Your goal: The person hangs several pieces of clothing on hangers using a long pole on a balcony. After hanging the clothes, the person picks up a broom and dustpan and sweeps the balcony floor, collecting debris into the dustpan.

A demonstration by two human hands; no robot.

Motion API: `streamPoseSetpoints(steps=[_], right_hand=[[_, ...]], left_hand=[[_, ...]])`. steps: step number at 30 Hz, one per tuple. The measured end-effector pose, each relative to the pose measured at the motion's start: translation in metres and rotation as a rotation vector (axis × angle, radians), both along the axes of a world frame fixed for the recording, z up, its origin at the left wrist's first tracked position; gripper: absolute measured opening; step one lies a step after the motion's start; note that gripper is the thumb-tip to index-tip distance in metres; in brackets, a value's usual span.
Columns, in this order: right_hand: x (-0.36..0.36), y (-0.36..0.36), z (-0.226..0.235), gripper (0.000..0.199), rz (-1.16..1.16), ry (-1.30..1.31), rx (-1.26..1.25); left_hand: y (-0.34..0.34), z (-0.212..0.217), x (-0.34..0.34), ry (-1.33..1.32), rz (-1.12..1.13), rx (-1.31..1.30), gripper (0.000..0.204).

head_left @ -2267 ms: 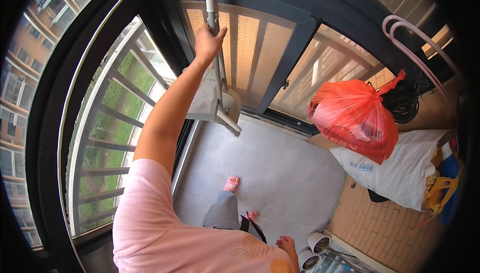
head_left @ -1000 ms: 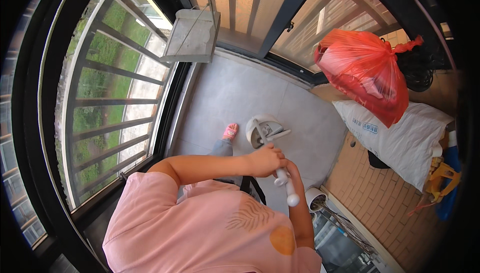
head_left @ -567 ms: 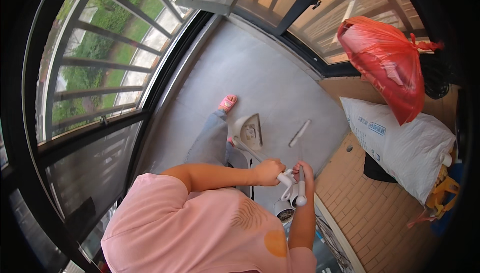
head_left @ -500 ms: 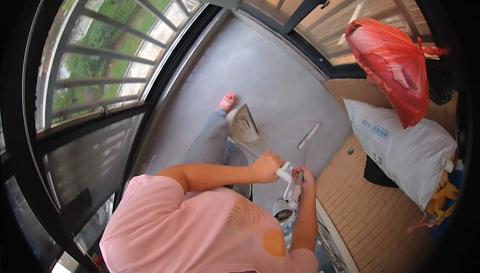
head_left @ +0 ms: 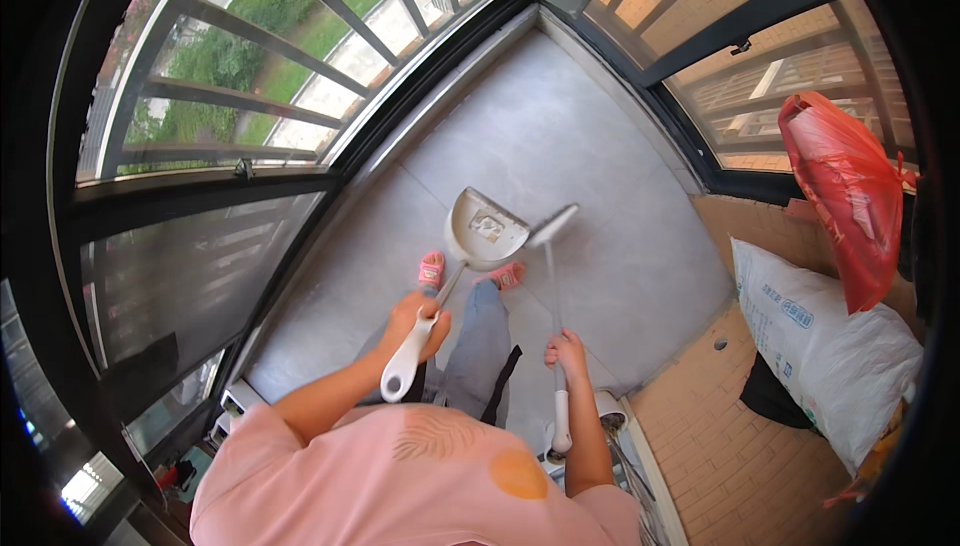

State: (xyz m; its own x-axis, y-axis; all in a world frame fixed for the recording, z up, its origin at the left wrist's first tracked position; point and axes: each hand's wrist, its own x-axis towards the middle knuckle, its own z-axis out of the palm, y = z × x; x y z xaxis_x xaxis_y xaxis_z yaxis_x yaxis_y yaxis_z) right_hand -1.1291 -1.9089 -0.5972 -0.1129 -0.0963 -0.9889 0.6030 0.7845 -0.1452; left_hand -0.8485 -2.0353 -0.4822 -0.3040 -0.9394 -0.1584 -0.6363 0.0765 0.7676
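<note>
My left hand (head_left: 412, 324) is closed round the handle of a pale, long-handled dustpan (head_left: 463, 229). Its pan is out in front of my feet, with a patch of pale and dark bits inside that I cannot make out clearly. My right hand (head_left: 567, 352) grips the grey stick of a broom (head_left: 557, 296), whose white end grip points back along my right forearm. The whitish broom head (head_left: 554, 224) is slightly blurred, beside the right edge of the pan and over the grey floor (head_left: 620, 176).
Pink sandals (head_left: 431, 267) are on my feet, just behind the pan. Barred windows (head_left: 230, 56) run along the left and far right. A red plastic bag (head_left: 845, 196) and a stuffed white sack (head_left: 815, 346) are at the right, by the brown tiles (head_left: 690, 406). A white pipe (head_left: 609, 408) stands near my right forearm.
Both hands, close together before, are now apart. The dustpan has swung round to point forward, and the broom head has come up beside it. My view has turned, and both feet now show.
</note>
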Motion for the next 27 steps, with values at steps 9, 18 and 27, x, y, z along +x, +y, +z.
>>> streamPoseSetpoints(steps=[9, 18, 27], right_hand=[[0.167, -0.090, -0.129, 0.053, 0.297, -0.034, -0.384], [0.175, -0.107, -0.168, 0.056, 0.206, -0.004, -0.387], [0.081, 0.040, -0.085, 0.059, -0.161, 0.142, -0.047]], left_hand=[[0.017, -0.007, 0.136, 0.078, 0.297, 0.282, 0.024], [0.007, -0.034, 0.188, -0.085, 0.354, 0.333, 0.015], [-0.023, -0.048, 0.190, 0.124, 0.318, 0.451, 0.017]])
